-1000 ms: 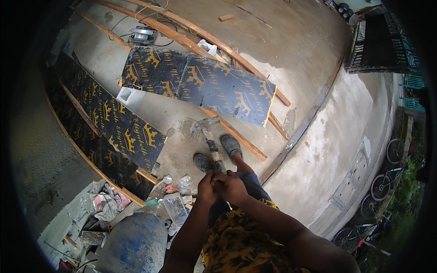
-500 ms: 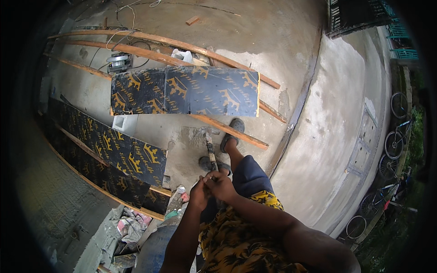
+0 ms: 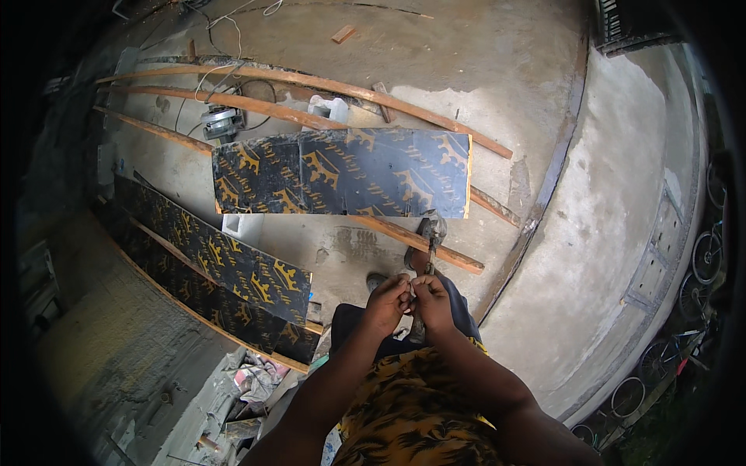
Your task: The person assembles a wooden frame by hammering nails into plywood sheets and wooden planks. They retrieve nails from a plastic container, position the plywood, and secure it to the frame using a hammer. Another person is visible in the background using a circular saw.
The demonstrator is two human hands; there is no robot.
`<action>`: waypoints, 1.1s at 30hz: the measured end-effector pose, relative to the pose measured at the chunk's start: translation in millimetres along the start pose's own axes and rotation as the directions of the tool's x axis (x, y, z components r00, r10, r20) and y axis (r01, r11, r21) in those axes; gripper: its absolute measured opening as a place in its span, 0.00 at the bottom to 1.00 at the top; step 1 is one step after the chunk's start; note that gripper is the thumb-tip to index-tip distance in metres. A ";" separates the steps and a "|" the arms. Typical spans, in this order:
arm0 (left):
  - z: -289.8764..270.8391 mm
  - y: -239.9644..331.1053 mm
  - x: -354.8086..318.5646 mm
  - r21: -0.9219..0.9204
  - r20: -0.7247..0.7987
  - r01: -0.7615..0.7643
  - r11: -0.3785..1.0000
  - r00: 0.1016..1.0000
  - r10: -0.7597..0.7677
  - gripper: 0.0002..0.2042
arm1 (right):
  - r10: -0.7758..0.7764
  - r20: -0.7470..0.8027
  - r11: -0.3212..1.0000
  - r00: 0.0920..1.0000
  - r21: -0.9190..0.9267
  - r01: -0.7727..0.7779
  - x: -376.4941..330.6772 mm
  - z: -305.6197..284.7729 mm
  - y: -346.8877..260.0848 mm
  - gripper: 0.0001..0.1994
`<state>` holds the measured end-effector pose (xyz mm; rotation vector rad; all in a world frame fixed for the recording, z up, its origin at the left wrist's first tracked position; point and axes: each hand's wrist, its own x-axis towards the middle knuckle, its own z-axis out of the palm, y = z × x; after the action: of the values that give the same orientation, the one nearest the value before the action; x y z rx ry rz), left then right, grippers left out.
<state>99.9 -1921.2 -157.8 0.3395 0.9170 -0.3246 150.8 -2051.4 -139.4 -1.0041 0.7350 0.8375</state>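
In front of my body both hands are close together, fingertips meeting. My right hand (image 3: 432,301) is closed round a hammer (image 3: 417,332); its worn metal head points away from me, beside the near edge of a panel. My left hand (image 3: 388,304) is closed in a pinch beside the right; whatever small thing lies between the fingers is too small to make out. Beyond the hands lies a black plywood panel (image 3: 342,172) with gold crown prints, resting across long wooden beams (image 3: 420,238).
A circular saw (image 3: 222,123) with cables sits behind the panel at left. Concrete blocks (image 3: 328,109) are near the beams. More printed black panels (image 3: 225,260) lean at left, above rubble and bags (image 3: 256,380). Bicycles (image 3: 707,256) stand at far right.
The hammer has swung from a slant to nearly straight ahead, its head nearer the panel. My hands have risen and shifted right in the view, and the whole scene has slid right and down.
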 end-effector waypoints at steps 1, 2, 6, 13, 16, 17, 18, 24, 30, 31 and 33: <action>7.1 1.7 8.2 0.028 -0.017 0.013 1.000 1.000 -0.012 0.06 | 0.002 -0.009 1.000 1.000 -0.011 -0.002 5.4 -0.6 -6.5 0.06; 13.2 1.6 16.2 0.044 -0.009 0.014 0.999 1.000 -0.014 0.07 | -0.017 -0.025 0.999 1.000 -0.039 0.016 10.9 0.0 -10.7 0.06; 18.7 2.3 43.0 0.253 -0.146 -0.020 0.967 0.988 0.058 0.11 | -0.109 -0.038 0.989 0.993 -0.105 0.105 28.4 8.1 -12.8 0.07; -20.6 113.6 75.8 -0.023 0.003 0.051 0.998 0.999 -0.051 0.07 | -0.083 -0.204 0.936 0.976 -0.352 0.006 41.4 25.5 4.0 0.10; -40.1 182.8 94.1 0.252 0.131 0.057 0.966 0.987 -0.092 0.10 | -0.262 -0.207 0.858 0.942 -0.498 0.129 54.5 31.4 21.4 0.08; -50.4 204.2 101.2 0.311 0.113 0.070 0.948 0.988 -0.110 0.12 | -0.175 -0.244 0.908 0.954 -0.416 0.060 60.2 33.1 28.2 0.07; -60.4 226.2 112.1 0.368 0.125 0.057 0.928 0.986 -0.109 0.14 | -0.269 -0.236 0.891 0.934 -0.429 0.149 65.5 36.5 36.4 0.07; -157.9 288.9 167.9 0.532 -0.525 0.211 0.820 0.842 0.124 0.23 | -0.228 -0.479 0.960 0.848 -0.258 0.112 115.7 45.0 62.4 0.07; -248.6 274.0 196.6 0.406 -0.799 0.344 0.847 0.583 0.147 0.24 | -0.341 -0.764 0.940 0.548 -0.271 0.206 219.5 1.9 30.5 0.17; -257.3 273.1 201.1 0.377 -0.820 0.330 0.865 0.553 0.146 0.24 | -0.357 -0.785 0.934 0.506 -0.292 0.207 242.3 -12.6 19.8 0.18; -268.8 273.5 210.9 0.314 -0.874 0.320 0.894 0.465 0.140 0.25 | -0.439 -0.780 0.896 0.447 -0.341 0.285 288.0 -42.7 -2.6 0.20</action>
<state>140.8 -1589.8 -440.6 0.9521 1.9395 -0.4702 287.3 -2018.9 -394.5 -1.6887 1.2228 -0.0643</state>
